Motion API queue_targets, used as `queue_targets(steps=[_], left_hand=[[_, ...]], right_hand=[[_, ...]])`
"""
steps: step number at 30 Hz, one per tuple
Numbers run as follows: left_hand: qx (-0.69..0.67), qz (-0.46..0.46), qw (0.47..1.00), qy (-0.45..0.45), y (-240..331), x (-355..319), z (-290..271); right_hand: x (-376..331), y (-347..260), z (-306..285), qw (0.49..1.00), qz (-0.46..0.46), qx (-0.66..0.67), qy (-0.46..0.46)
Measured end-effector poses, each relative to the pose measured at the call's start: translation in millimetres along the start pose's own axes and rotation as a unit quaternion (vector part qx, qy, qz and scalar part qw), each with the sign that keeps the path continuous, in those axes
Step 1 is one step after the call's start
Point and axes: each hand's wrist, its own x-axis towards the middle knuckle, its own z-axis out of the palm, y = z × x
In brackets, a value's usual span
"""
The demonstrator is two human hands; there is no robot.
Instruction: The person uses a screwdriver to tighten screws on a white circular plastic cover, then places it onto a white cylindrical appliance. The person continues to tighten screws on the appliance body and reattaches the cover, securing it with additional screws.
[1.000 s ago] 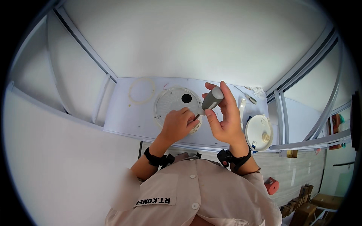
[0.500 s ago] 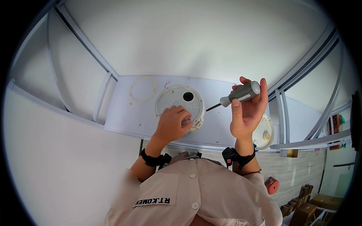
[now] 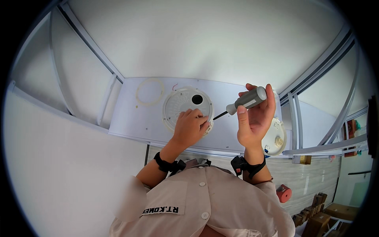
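A round white housing (image 3: 179, 100) with a clear-looking top and a black round spot (image 3: 197, 99) lies on the white table. Over its front right part is my left hand (image 3: 189, 128), fingers curled and pressed together near the rim; whatever they pinch is hidden. My right hand (image 3: 256, 128) grips a screwdriver (image 3: 248, 100) with a grey handle. The dark shaft slants down to the left, its tip beside the housing's right rim. Whether the tip touches the rim, I cannot tell.
A thin cream ring (image 3: 137, 96) lies left of the housing, a short red wire (image 3: 174, 86) behind it. Partly behind my right hand sits a second round white part (image 3: 281, 136). Metal frame bars (image 3: 293, 118) flank the table. A red roll (image 3: 285, 194) and cardboard boxes (image 3: 316, 225) stand at lower right.
My right hand and the screwdriver have shifted slightly left, bringing the tip closer to the housing. My left hand has moved right along the rim, and its fingers have closed together.
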Motion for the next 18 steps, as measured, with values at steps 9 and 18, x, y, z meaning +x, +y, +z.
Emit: queue_targets(steps=[9, 18], left_hand=[[0.04, 0.117, 0.992, -0.004, -0.2, -6.1, -7.0], [0.105, 0.122, 0.986, -0.031, -3.5, -30.5, -29.8]], right_hand=[[-3.7, 0.4, 2.9, 1.0, -0.002, 0.001, -0.001], [-5.0, 5.9, 13.3, 0.999, 0.015, 0.04, -0.009]])
